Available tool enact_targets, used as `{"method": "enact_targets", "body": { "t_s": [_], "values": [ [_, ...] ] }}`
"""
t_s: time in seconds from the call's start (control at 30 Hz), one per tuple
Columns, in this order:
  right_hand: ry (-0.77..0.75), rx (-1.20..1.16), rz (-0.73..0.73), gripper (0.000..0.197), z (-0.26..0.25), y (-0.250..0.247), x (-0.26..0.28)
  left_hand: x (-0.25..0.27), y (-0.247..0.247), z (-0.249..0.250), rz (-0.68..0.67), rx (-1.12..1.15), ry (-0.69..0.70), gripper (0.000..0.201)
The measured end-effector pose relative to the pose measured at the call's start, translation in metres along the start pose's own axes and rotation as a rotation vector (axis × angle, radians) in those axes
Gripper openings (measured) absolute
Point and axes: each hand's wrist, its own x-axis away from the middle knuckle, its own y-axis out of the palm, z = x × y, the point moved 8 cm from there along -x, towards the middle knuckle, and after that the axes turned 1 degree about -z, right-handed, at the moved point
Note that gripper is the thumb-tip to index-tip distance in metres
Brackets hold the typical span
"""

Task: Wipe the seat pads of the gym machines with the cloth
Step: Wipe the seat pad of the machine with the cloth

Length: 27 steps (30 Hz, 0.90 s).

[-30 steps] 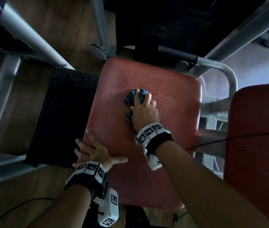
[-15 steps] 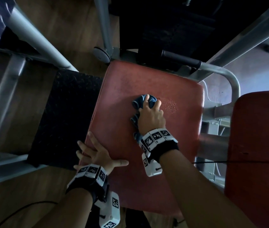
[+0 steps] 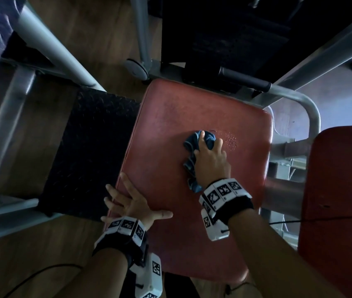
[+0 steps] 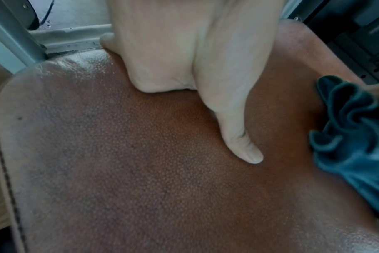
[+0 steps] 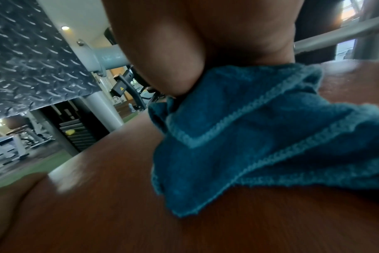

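The right hand (image 3: 210, 157) is curled over a bunched blue cloth (image 3: 209, 139), fingers wrapped into it and pressing it on the red pad (image 3: 170, 136), a little right of the pad's middle; a loose tail of cloth trails back under the wrist. The left hand (image 3: 133, 201) lies flat with fingers spread on the pad's near left edge, holding nothing, some fingers hanging over the side. Just right of the cloth sits a patch of droplets (image 3: 229, 139). The wad is small, so a stroke could skirt those drops or only smear them. The trailing tail might slip from under the palm. Leaning on that edge, the left hand could slide off.
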Motion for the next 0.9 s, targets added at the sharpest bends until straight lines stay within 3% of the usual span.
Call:
{"method": "enact_targets", "body": {
  "t_s": [0.1,0.27,0.4,0.6,0.9],
  "values": [
    [-0.041,0.043,-0.043,0.055,0.000,0.007,0.016,0.001,-0.001,0.001,-0.013,0.005,0.001,0.165],
    [-0.050,0.032,-0.010,0.054,-0.005,-0.001,-0.006,0.003,-0.002,0.003,-0.016,-0.007,-0.007,0.166],
    [-0.008,-0.005,0.022,0.055,-0.007,-0.005,-0.018,0.001,-0.001,0.001,-0.016,0.018,0.016,0.167],
    [0.003,-0.001,-0.057,0.054,0.010,0.004,0.014,0.000,-0.001,0.001,0.003,0.018,0.025,0.165],
    [0.079,-0.014,-0.031,0.052,0.013,-0.007,-0.011,-0.001,0.001,-0.001,0.009,0.019,0.014,0.168]
  ]
}}
